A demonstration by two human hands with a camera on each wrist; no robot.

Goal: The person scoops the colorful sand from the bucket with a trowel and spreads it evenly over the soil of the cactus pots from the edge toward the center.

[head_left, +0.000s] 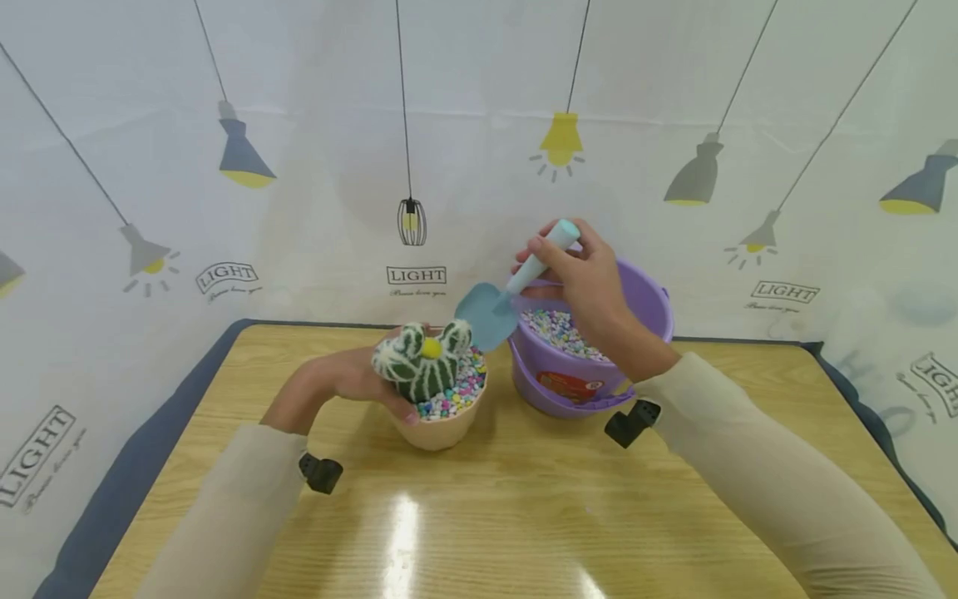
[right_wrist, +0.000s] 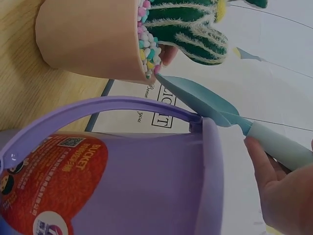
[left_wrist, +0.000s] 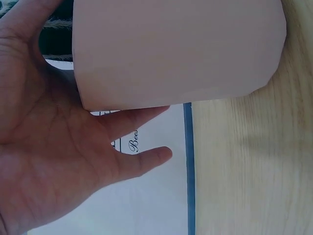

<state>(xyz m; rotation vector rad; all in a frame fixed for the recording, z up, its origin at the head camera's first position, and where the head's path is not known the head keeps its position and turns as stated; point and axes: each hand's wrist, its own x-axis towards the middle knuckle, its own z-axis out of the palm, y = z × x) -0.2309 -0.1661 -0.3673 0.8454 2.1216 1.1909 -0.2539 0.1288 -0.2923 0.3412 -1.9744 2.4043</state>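
Note:
A peach-coloured plant pot (head_left: 441,428) stands on the table, topped with multicoloured pebbles (head_left: 458,393). From it rises a green cactus (head_left: 427,378) with white fuzzy ribs and a yellow ball. My left hand (head_left: 355,378) grips the pot from the left side, thumb near the front rim; two of its fingers (left_wrist: 142,161) stretch out beside the pot in the left wrist view. Over the purple bucket, my right hand (head_left: 587,279) holds a toy shovel (head_left: 535,266) by its pale handle. The shovel's blue blade (right_wrist: 200,100) tilts down, its tip right at the pot's rim.
The purple bucket (head_left: 557,391) stands close to the right of the pot, holding many similar pebbles (head_left: 557,329). Its handle (right_wrist: 122,103) hangs down the near side. Behind the wooden table (head_left: 464,516) hangs a white curtain (head_left: 314,166) printed with lamps.

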